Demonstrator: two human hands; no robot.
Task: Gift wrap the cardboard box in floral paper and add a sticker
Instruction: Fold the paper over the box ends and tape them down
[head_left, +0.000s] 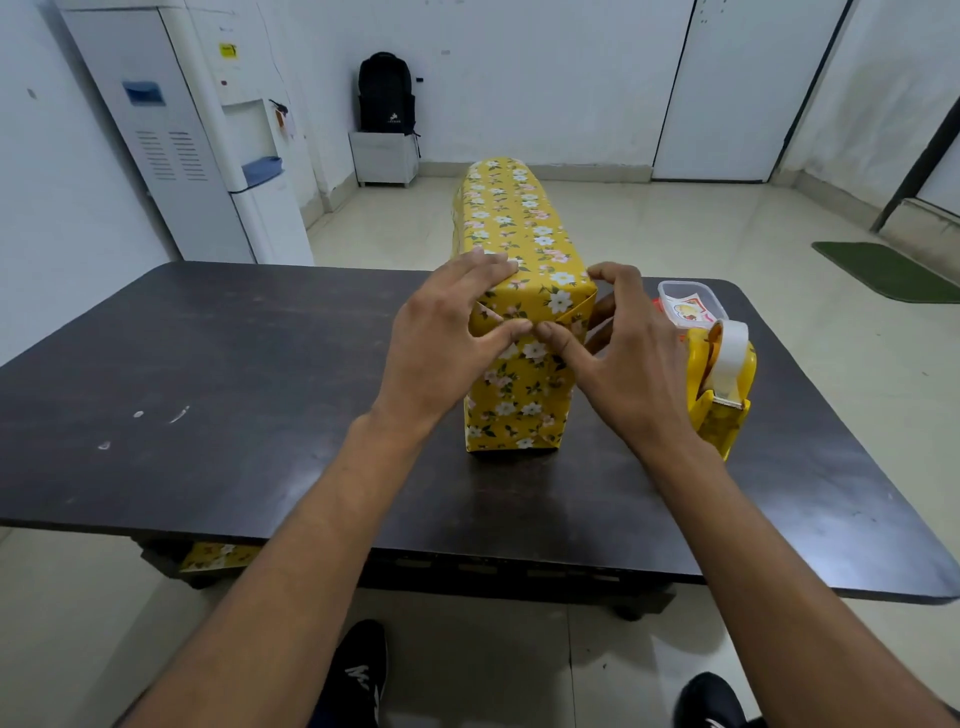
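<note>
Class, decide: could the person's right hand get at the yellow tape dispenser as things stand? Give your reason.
Probably yes. The tape dispenser stands just beside the right hand, with nothing between them; the hand would only have to leave the paper fold on the wrapped box.

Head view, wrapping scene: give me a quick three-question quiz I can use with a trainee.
1. True or false: the dispenser stands left of the box.
2. Where do the left hand and right hand meet? A: on the box's far end. B: on its near end, over the folded flaps. C: on the dispenser.
3. Fill in: the stickers lie in a clear ___ behind the dispenser.

Key: 1 false, it stands on the right. 2 B. 3 container.
</note>
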